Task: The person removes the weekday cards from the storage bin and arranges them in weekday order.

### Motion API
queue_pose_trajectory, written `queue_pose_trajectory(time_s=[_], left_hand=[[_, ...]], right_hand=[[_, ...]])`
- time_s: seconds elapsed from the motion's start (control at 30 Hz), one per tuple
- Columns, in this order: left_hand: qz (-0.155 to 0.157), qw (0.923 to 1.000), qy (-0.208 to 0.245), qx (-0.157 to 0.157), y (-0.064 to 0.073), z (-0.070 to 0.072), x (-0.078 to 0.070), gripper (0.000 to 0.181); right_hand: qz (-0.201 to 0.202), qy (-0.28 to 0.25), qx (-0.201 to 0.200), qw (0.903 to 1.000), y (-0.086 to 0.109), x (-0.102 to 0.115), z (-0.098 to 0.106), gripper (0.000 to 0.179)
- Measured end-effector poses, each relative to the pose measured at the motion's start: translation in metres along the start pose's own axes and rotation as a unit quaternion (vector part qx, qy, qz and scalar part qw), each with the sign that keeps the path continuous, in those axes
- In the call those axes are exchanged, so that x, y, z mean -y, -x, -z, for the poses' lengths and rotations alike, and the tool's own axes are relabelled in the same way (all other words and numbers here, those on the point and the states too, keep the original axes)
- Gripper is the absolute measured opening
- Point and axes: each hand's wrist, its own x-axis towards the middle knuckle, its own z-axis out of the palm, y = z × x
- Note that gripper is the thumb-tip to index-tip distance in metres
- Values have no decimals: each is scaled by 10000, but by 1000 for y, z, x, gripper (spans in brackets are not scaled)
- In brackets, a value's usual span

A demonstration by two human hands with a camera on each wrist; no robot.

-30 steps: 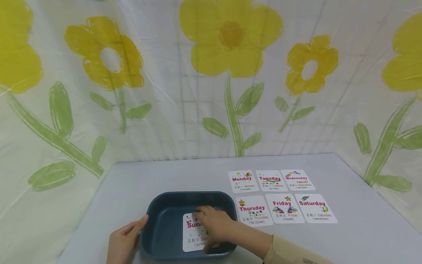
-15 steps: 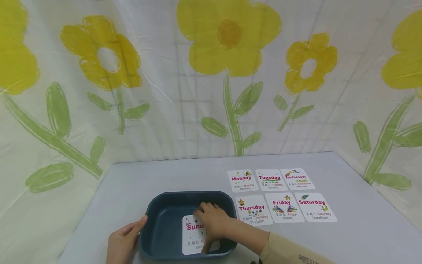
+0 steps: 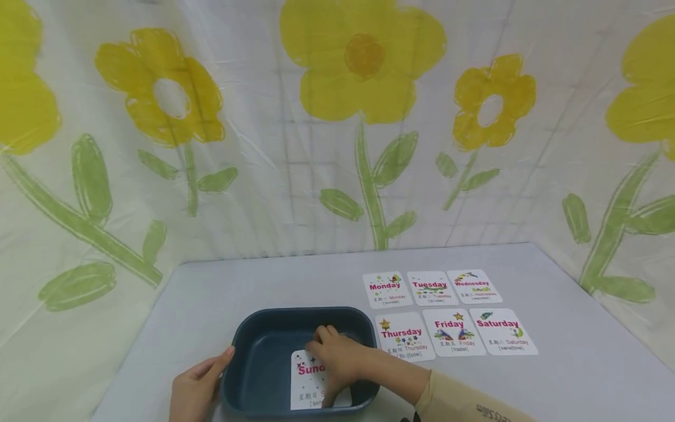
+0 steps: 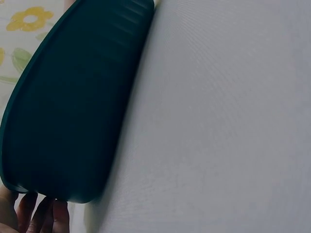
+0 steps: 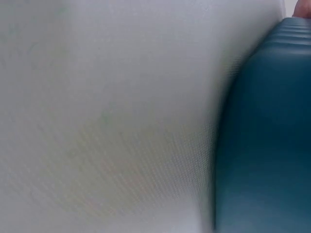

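In the head view, a dark blue rectangular tub (image 3: 258, 363) stands at the table's front. My left hand (image 3: 197, 384) holds its left end, with the thumb at the rim; in the left wrist view the fingers (image 4: 60, 213) touch the outer end wall. Inside the tub, my right hand (image 3: 340, 360) grips a white card printed "Sunday" (image 3: 306, 384), its thumb down near the card's lower edge. That hand covers the right part of the card, and its fingertips are partly hidden. In the right wrist view, only the tub's outer wall (image 5: 267, 145) and the tabletop appear large.
Right of the tub, day cards lie face up in two rows: Monday (image 3: 387, 290), Tuesday (image 3: 432, 288) and Wednesday (image 3: 474, 286) behind, Thursday (image 3: 405, 337), Friday (image 3: 454, 333) and Saturday (image 3: 503, 332) in front. A flowered curtain (image 3: 253, 205) hangs behind the grey-white table (image 3: 263, 281).
The Sunday card has shifted slightly toward the tub's near side, and my right hand has moved with it, its fingers drawn in more. My left hand stays at the tub's left end.
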Motion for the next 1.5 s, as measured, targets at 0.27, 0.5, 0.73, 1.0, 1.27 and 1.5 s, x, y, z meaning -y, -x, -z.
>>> queue_pose_trajectory(time_s=[0.27,0.5,0.73,1.0,1.27,1.5], left_hand=[[-8,10000,-13,44,0,0,-1,74],[-46,9999,-63,88,-1,0,-1,76],[-74,9999,-117,102,-1,0,-2,79],[-119,9998,-149,33,-1,-1,-2,75],[-149,9997,-175,17,-3,-2,0,76],[-137,9997,-179,99,-2,-2,1,77]], right_hand=[[357,-115,259,9990,3,-6,4,91],[492,-60,205,9986,4,-2,3,97],[341,31,212,9992,3,1,2,96],[262,-387,233,9986,1,2,0,95],[402,-796,68,9960,3,2,-3,86],[425,-779,114,9960,3,0,-6,84]])
